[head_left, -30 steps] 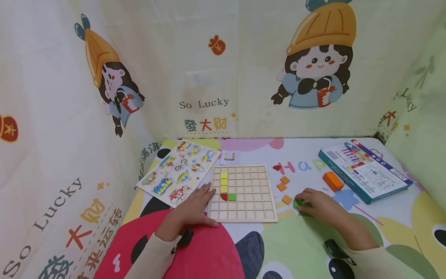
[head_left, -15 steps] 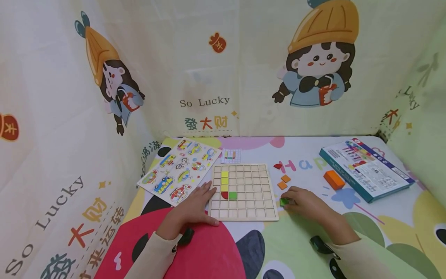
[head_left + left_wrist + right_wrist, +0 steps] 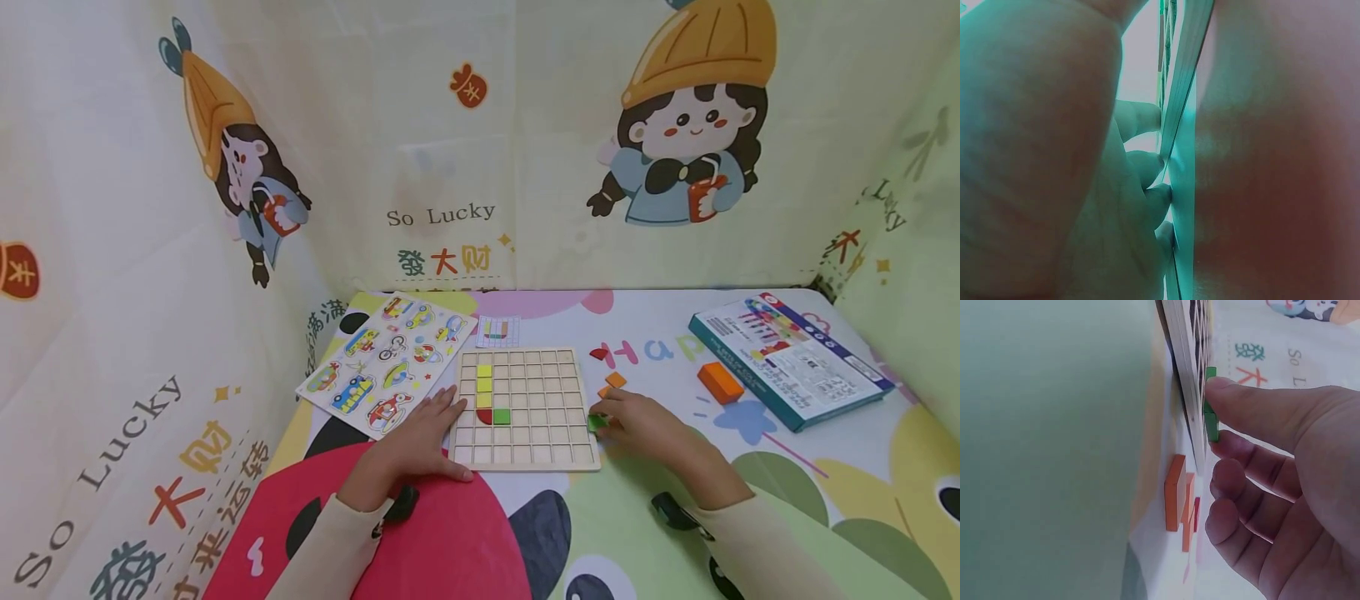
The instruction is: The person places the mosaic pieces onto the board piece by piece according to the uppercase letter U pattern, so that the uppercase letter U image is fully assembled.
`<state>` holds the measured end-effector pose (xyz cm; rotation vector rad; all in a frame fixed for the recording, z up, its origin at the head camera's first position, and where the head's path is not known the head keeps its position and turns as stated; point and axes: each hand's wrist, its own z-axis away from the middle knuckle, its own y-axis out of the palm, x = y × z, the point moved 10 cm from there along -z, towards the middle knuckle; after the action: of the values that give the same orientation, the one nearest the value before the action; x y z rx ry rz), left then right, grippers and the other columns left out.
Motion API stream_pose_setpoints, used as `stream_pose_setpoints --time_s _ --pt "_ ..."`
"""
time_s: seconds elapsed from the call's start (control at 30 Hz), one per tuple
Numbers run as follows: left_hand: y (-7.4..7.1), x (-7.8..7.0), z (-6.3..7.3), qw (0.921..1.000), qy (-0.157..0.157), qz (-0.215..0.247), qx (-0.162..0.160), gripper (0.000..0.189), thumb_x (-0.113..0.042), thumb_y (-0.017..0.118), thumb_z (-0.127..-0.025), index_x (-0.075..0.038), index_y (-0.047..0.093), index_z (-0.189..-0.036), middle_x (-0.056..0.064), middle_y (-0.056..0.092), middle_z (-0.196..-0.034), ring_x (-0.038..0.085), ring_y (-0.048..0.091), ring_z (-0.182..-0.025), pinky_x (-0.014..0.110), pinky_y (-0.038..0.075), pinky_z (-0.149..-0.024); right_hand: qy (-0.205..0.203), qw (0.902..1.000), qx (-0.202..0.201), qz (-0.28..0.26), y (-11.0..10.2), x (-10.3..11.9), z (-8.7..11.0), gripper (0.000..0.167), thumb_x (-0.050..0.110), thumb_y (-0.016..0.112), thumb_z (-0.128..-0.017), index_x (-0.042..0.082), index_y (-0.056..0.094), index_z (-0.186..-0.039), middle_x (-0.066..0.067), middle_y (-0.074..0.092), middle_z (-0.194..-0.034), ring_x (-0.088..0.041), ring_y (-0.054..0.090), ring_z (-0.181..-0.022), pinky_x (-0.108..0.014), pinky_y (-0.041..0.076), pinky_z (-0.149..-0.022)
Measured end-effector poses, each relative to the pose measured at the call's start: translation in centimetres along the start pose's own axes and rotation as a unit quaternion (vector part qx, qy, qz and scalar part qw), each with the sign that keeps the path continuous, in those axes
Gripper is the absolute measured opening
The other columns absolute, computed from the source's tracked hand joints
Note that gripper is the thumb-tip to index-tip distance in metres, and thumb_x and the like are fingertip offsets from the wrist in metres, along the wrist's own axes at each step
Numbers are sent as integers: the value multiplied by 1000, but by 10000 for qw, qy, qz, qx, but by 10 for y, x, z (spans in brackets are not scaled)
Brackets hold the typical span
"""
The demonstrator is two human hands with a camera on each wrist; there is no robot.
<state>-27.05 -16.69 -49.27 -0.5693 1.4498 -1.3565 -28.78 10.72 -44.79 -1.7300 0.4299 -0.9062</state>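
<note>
A wooden grid board (image 3: 547, 408) lies on the table, its cells edged by thin ridges. Set in it are several yellow tiles (image 3: 484, 385) in a column, a red rounded tile (image 3: 485, 416) below them and a green square tile (image 3: 502, 417) beside that. My left hand (image 3: 420, 437) rests against the board's left edge, fingers spread and thumb at the near left corner. Between thumb and forefinger my right hand (image 3: 645, 429) pinches two small green tiles (image 3: 1211, 422), end to end, right at the board's right edge.
Orange square tiles (image 3: 1175, 490) and a red piece (image 3: 598, 354) lie right of the board. Farther right are an orange block (image 3: 720, 382) and a flat box (image 3: 787, 358). A small pattern card (image 3: 498, 332) lies behind the board, a vehicle picture sheet (image 3: 390, 367) to its left.
My right hand has moved left with the green tiles, from beside the orange tiles to the board's right edge. My left hand has stayed in place on the board.
</note>
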Motion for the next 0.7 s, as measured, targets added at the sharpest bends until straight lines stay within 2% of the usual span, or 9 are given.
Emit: stream_pose_setpoints --time_s 0.5,0.7 --pt "0 0 -2 10000 16 -18 34 121 -77 72 -61 -18 25 -156 2 9 -163 21 4 -148 41 12 -117 266 9992 296 -76 10 17 -29 29 18 78 -83 8 72 -110 2 62 -101 -15 58 -91 -34 54 -82" --pt "-1 -1 -1 10000 59 34 14 120 -76 73 -61 -16 27 -155 3 11 -162 23 6 -148 43 13 -117 241 9992 306 44 14 25 -39 27 18 77 -85 10 73 -110 3 61 -99 -13 58 -88 -32 53 -80"
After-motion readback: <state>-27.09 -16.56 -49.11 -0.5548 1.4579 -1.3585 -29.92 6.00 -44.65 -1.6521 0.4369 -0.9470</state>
